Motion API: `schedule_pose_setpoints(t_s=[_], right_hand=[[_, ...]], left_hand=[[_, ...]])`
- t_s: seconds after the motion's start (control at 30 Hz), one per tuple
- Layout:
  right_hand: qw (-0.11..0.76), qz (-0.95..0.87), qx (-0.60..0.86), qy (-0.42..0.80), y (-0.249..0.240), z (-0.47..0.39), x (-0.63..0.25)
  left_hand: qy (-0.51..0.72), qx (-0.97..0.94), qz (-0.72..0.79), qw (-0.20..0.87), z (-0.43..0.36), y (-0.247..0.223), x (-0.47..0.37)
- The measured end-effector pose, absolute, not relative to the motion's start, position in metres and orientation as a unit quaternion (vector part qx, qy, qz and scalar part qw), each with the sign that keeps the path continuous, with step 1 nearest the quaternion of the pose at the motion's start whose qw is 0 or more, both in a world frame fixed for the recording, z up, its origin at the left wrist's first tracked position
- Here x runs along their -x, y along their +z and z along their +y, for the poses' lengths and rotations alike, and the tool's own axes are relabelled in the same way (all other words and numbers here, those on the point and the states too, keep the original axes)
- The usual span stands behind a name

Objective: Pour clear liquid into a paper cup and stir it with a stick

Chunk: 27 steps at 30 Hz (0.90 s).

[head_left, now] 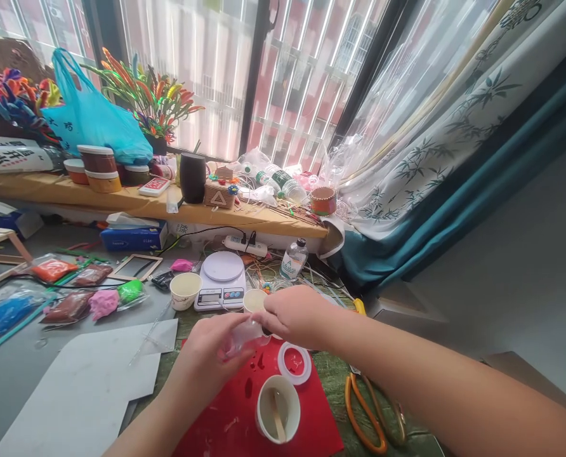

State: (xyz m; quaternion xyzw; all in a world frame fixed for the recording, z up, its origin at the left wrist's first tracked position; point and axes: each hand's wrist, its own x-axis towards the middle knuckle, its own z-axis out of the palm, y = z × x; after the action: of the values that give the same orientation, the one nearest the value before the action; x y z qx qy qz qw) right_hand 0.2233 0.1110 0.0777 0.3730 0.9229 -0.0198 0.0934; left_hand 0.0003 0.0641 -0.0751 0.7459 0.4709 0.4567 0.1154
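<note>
Cup (263, 416) stands before left fingers (224, 323) curled round bottle (243, 336), right fingers (272, 322) pinching its end.

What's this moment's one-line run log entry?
left hand: holding clear container | right hand: fingers at its end | paper cup: wooden stick inside

gets bright daylight through a wide window (221, 82) in dark frames (254, 95), with pale upright bars (324, 82) and a pinkish facade (302, 47) beyond (rather washed out by glare). shows a leafy-print white curtain (421, 158) and teal drape (478, 184) at right, beside a grey wall (511, 266). includes a tan-topped sill (273, 220) above a work surface (2, 387), part grey, part mottled green.
</note>
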Motion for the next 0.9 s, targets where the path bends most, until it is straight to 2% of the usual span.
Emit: schedule_pose_setpoints(t_s=[0.13,0.3,0.43,0.57,0.7,0.9], right_hand=[[0.066,0.954,-0.292,-0.011,0.066,0.116,-0.229],[0.006,0.900,-0.424,-0.105,0.061,0.118,-0.220],[-0.039,0.882,-0.467,-0.044,0.088,0.138,-0.222],[-0.074,0.847,-0.527,0.008,0.115,0.182,-0.238],[-0.066,0.822,-0.564,0.039,0.107,0.229,-0.245],[-0.015,0.802,-0.596,0.040,0.066,0.266,-0.238]], left_hand=[[0.449,-0.736,0.487,0.142,0.065,-0.082,-0.002],[0.446,-0.726,0.513,0.105,0.067,-0.086,0.000],[0.452,-0.705,0.538,0.096,0.065,-0.077,0.005],[0.530,-0.678,0.501,0.091,0.064,-0.067,0.009],[0.573,-0.688,0.437,0.083,0.067,-0.065,0.011],[0.575,-0.680,0.445,0.095,0.066,-0.068,0.008]])
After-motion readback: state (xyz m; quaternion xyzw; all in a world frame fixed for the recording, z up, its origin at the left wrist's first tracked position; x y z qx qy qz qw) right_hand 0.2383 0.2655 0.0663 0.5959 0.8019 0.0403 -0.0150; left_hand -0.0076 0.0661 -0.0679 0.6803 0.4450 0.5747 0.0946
